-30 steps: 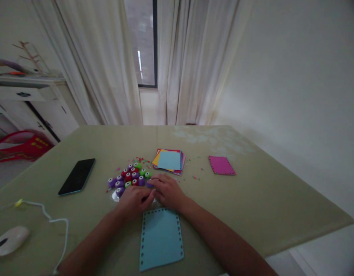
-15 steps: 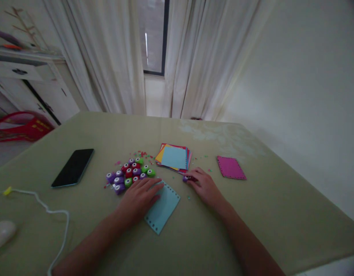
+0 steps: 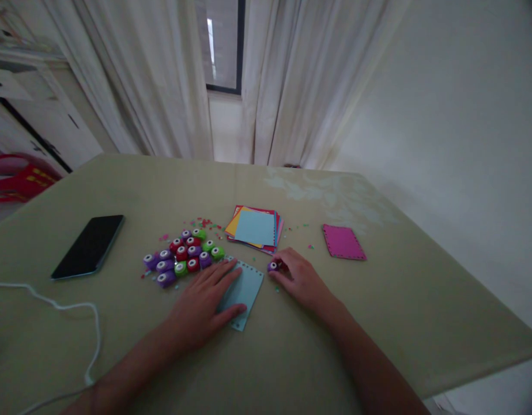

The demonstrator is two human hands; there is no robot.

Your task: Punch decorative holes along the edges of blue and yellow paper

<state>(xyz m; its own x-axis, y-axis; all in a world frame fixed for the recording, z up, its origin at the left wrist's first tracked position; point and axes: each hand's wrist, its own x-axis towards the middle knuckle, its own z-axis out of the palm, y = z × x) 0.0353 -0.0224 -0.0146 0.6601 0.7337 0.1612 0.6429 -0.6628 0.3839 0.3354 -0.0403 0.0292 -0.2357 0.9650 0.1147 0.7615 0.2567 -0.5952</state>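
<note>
My left hand [image 3: 207, 300] lies with fingers spread on a light blue paper sheet [image 3: 248, 285], which has small punched holes along its edges. Part of the sheet is hidden under the palm. To its right, my right hand [image 3: 302, 279] pinches a small purple craft punch [image 3: 273, 266] between thumb and fingers, apart from the sheet. Just beyond my left hand, several purple, red and green craft punches [image 3: 181, 252] stand in a cluster.
A stack of coloured paper [image 3: 257, 226] lies farther back, with a punched magenta sheet [image 3: 343, 242] to the right. Tiny paper bits [image 3: 204, 222] are scattered around. At left are a dark phone [image 3: 88, 246] and a white cable [image 3: 95, 328].
My left hand has spread its thumb and flattened over the blue sheet. The right hand has turned slightly, showing more of the purple punch. The camera view has shifted a little.
</note>
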